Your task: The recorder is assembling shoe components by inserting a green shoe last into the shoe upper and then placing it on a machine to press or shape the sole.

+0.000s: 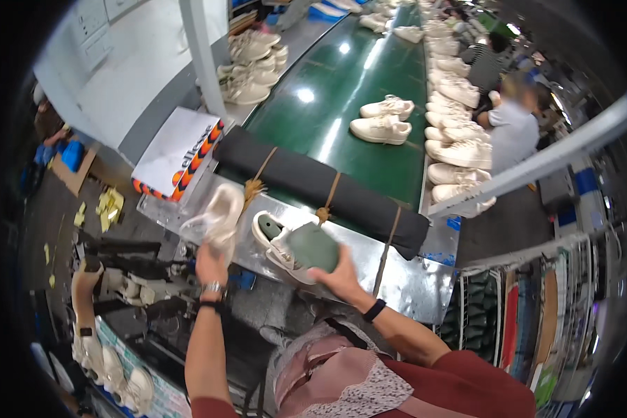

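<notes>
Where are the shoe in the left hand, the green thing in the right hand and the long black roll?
Pale shoe (223, 212), head view: middle of its body.
Green thing (313, 245), head view: its broad, blurred face.
Long black roll (305, 179), head view: dark surface between two brown ties.

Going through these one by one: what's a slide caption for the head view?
Left hand holding a cream shoe, right hand a green piece by another shoe, near a green belt.

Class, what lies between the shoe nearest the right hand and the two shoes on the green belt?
Past the shoe, the head view shows metal ledge, a tied black roll, then green belt.
</notes>
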A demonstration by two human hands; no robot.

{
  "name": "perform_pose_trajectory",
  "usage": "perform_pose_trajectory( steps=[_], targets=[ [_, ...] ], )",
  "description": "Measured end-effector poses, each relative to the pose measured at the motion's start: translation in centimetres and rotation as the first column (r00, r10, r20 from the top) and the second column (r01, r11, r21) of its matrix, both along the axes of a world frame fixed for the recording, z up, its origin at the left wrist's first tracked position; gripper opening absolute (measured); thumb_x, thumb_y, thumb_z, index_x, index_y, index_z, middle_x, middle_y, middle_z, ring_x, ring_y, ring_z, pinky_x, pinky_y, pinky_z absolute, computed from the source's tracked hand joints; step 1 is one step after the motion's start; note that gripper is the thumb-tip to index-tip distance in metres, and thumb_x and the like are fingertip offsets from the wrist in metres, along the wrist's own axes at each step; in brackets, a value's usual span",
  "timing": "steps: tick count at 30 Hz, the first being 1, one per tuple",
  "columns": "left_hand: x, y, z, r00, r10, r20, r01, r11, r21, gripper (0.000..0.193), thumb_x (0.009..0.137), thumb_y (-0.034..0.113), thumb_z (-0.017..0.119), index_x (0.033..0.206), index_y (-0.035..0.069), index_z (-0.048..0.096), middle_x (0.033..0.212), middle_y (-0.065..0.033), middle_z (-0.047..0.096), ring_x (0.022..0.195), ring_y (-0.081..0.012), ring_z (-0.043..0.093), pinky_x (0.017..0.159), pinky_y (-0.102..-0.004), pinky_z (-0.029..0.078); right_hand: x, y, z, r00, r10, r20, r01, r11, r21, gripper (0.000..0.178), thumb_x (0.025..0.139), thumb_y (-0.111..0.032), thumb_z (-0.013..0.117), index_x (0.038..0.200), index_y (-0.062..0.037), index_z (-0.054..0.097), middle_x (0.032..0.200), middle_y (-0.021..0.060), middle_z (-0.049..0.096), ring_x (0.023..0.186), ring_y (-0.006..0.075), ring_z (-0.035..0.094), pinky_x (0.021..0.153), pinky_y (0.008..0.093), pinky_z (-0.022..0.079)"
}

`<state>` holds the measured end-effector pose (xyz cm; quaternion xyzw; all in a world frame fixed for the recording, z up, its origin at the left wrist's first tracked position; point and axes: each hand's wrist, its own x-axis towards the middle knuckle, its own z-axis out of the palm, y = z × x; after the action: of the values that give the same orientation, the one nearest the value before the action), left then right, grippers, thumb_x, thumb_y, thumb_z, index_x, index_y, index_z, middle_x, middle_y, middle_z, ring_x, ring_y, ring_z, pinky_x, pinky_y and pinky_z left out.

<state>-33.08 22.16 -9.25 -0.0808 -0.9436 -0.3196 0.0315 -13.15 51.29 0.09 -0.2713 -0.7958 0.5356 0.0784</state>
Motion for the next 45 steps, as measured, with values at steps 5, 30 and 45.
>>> perform_pose_trajectory(
  steps=[5, 30, 45],
  targets=[
    [6.1, 14.9, 5.6, 0.997, -0.076, 0.026, 0.066, 0.958, 0.278, 0.064, 0.08, 0.026, 0.079, 0.133, -0.003, 0.057, 0.126, -0.0251, 0.063, 0.118, -0.0426, 0.059, 0.103, -0.0524, 0.045, 6.7, 11.7, -8.0, 0.984, -0.071, 0.161, -0.049, 0.768, 0.639, 0.067, 0.084, -0.019, 0.074, 0.14, 0.0013, 0.044, 0.129, 0.0256, 0.056, 0.12, 0.0436, 0.053, 0.102, 0.052, 0.041],
    [11.2, -6.6, 14.6, 0.937, -0.114, 0.331, -0.336, -0.564, 0.754, 0.085, 0.101, 0.072, 0.034, 0.149, 0.002, 0.044, 0.139, -0.019, 0.059, 0.122, -0.0319, 0.063, 0.105, -0.0436, 0.052, -16.2, -28.6, 11.6, 0.47, 0.86, -0.199, -0.687, 0.498, 0.529, 0.106, 0.078, -0.037, 0.074, 0.158, 0.0049, 0.018, 0.126, 0.0386, 0.056, 0.102, 0.051, 0.066, 0.09, 0.0516, 0.055],
    [12.9, -5.6, 11.9, 0.963, -0.029, 0.27, -0.202, -0.741, 0.64, 0.072, 0.104, 0.06, 0.042, 0.153, 0.007, 0.041, 0.142, -0.0152, 0.058, 0.124, -0.0306, 0.062, 0.106, -0.0452, 0.051, -13.0, -31.3, 14.7, 0.416, 0.901, 0.119, -0.674, 0.218, 0.705, 0.112, 0.073, -0.035, 0.077, 0.162, -0.0052, 0.015, 0.108, 0.0286, 0.056, 0.084, 0.0482, 0.065, 0.074, 0.0535, 0.054]
  ],
)
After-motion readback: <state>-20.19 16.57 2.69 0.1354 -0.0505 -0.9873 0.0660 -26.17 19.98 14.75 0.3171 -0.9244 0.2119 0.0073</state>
